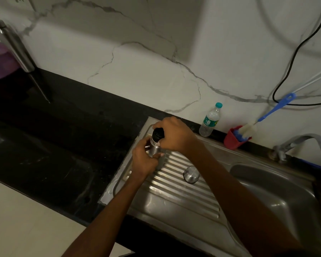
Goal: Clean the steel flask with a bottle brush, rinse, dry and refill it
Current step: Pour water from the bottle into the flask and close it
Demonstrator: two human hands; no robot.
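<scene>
— What's in front of you?

— A steel sink unit (183, 204), its ribbed drainboard under my arms, the basin to my right. The steel flask (154, 149) stands upright at the drainboard's far left corner.

— And your hands?

— My left hand (144, 160) wraps the flask's body, fingers curled round it. My right hand (172, 134) grips its black stopper (158, 134) from above.

— Anything smaller?

— A plastic water bottle (210, 120) against the wall, the bottle brush (263, 118) leaning in a red cup (232, 140), and a steel cap (191, 174) on the ribs.
</scene>
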